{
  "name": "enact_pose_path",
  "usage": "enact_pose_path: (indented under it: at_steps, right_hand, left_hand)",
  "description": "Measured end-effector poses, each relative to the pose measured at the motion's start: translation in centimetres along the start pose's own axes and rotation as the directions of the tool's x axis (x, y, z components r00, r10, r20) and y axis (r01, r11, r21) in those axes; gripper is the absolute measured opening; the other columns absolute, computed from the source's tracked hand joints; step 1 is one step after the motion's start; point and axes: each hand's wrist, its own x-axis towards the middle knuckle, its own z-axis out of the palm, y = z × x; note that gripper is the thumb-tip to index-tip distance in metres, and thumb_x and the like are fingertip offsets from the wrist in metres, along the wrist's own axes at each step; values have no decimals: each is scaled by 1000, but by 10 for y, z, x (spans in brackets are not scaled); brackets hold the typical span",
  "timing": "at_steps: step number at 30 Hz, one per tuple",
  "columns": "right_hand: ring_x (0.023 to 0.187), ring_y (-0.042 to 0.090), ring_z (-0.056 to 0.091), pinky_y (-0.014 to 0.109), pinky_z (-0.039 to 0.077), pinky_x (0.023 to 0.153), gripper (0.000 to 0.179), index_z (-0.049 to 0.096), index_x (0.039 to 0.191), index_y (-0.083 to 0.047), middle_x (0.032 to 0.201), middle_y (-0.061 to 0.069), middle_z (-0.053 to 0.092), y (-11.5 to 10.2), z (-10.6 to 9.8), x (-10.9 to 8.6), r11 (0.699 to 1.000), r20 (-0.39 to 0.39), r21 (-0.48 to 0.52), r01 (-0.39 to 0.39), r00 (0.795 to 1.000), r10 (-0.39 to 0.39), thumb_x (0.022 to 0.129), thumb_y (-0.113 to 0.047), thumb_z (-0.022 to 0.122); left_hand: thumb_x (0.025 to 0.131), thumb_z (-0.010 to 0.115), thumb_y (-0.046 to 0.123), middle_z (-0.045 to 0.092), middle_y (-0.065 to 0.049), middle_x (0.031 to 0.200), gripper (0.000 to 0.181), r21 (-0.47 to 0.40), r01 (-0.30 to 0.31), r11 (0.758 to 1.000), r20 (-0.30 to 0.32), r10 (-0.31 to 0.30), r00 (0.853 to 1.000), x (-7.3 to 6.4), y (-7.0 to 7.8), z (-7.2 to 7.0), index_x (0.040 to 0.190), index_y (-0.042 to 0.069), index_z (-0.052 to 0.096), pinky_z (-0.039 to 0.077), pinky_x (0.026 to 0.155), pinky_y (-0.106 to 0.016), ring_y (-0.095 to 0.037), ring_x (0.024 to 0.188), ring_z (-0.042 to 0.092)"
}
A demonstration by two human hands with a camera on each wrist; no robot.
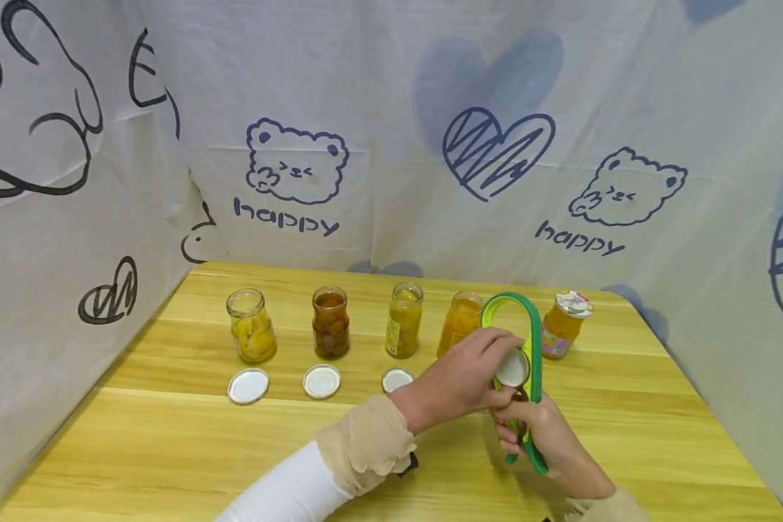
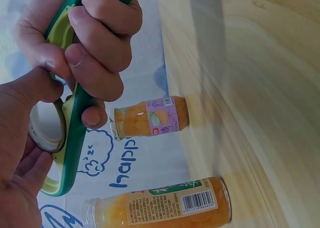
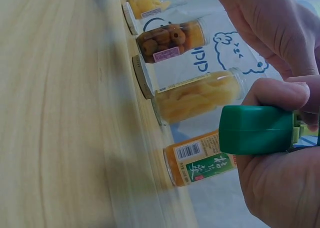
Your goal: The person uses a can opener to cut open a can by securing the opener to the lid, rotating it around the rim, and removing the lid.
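Note:
In the head view my right hand [image 1: 551, 438] grips the handles of a green jar opener [image 1: 535, 341], its loop pointing away from me. A round metal lid [image 1: 512, 367], white inside, sits between the opener's arms. My left hand [image 1: 453, 377] pinches that lid from the left, thumb and fingers at its rim, as the left wrist view also shows. Just behind the hands stands an uncapped jar of orange fruit [image 1: 458, 322], partly covered by them. To its right is a jar [image 1: 559, 330] with its patterned lid [image 1: 573, 304] on.
Further left stand uncapped jars of yellow fruit [image 1: 254, 337], brown fruit [image 1: 330, 333] and pale yellow fruit [image 1: 404, 322]. White-lined lids [image 1: 248, 386] lie in front of them on the wooden table [image 1: 170, 449]. A printed white cloth [image 1: 391, 94] hangs behind.

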Motion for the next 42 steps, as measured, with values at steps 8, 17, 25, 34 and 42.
enact_pose_path:
  at_steps: [8, 17, 25, 34, 42]
  right_hand:
    - [56, 6, 45, 20, 42, 54, 13, 49, 104, -17, 76, -8, 55, -2, -2, 0, 1000, -74, -17, 4, 997, -5, 99, -5, 50]
    - [57, 8, 43, 24, 40, 55, 11, 49, 114, -17, 75, -7, 51, -8, -17, -6, 1000, -156, -18, 17, 988, -20, 104, -11, 49]
    - [57, 6, 44, 24, 40, 53, 18, 51, 119, -18, 77, -8, 51, -12, -33, -11, 995, -189, -33, 93, 977, -97, 105, -8, 45]
    - [56, 7, 44, 26, 40, 51, 19, 51, 120, -18, 75, -8, 51, -15, -38, -12, 991, -211, -70, 117, 969, -129, 106, -7, 45]
    - [56, 7, 44, 26, 42, 50, 19, 51, 122, -17, 76, -7, 50, -18, -36, -11, 987, -223, -106, 122, 964, -143, 106, -7, 45]
  left_hand:
    - [88, 77, 16, 64, -9, 128, 45, 4, -13, 1000, -41, 13, 999, -3, -3, -3, 130, 9, 62, 56, 97, -23, -19, 115, 64]
    - [92, 77, 20, 64, -12, 130, 37, 34, -10, 999, 58, 8, 998, -11, -13, -9, 128, 19, 68, 58, 95, -28, -23, 117, 65]
    - [93, 77, 25, 67, -7, 125, 37, 63, 43, 997, 233, -57, 971, -19, -23, -4, 129, 20, 69, 58, 91, -27, -18, 109, 67]
    - [94, 76, 30, 69, -5, 123, 38, 75, 118, 990, 419, -139, 897, -25, -31, 7, 130, 20, 71, 57, 84, -21, -14, 99, 68]
    - [94, 75, 28, 66, -4, 124, 38, 90, 213, 973, 526, -228, 819, -28, -44, 16, 132, 22, 68, 57, 87, -24, -14, 98, 68]
